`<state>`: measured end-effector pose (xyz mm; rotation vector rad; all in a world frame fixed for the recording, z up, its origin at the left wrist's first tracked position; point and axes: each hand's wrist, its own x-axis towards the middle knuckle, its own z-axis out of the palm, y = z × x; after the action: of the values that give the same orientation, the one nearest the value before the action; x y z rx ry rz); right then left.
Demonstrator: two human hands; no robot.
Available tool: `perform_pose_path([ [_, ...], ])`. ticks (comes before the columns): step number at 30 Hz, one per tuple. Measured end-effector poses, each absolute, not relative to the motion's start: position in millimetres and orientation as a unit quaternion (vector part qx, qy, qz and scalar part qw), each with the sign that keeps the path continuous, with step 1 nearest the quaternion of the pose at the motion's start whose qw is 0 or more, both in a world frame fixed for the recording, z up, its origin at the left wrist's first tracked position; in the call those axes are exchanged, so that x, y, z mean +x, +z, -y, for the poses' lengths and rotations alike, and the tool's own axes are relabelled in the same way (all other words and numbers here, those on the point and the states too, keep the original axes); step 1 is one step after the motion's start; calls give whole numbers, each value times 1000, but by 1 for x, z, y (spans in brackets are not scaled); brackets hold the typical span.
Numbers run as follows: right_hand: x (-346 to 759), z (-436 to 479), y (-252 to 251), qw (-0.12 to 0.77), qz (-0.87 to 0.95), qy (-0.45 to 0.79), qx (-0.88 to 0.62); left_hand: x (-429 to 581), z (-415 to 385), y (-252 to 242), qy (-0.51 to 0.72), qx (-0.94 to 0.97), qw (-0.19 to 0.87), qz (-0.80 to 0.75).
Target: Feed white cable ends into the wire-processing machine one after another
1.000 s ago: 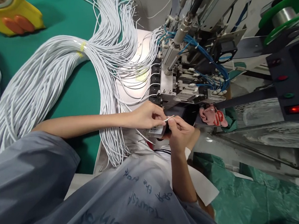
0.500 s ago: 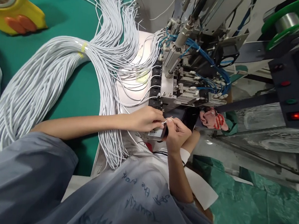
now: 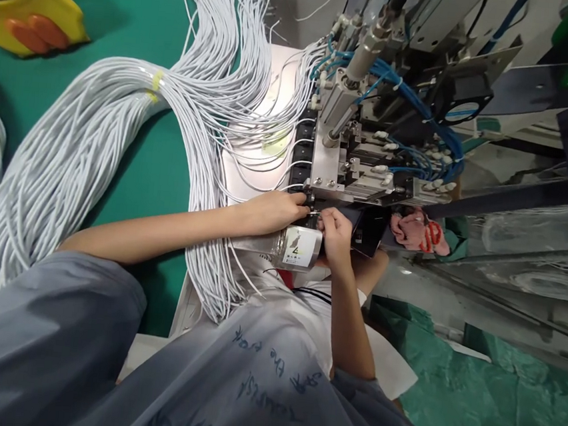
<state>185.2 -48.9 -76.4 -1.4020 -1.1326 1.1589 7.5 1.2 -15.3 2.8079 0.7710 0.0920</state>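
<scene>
Wire end: pinched by both hands at the machine.
Left hand: fingertips closed on it.
Right hand: same pinch.
Care: best kept straight.

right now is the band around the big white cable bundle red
No, the band tying the white cable bundle on the green table is yellow.

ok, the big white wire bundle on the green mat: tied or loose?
Tied. A yellow band cinches the wire bundle at one spot. Past it, the strands fan out loose toward the machine.
</scene>
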Motion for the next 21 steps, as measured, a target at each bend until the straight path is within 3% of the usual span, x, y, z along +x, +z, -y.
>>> perform_pose_path([
  [21,182,45,-90,473,486,453,-579,8,-2,-15,26,967,53,-248],
])
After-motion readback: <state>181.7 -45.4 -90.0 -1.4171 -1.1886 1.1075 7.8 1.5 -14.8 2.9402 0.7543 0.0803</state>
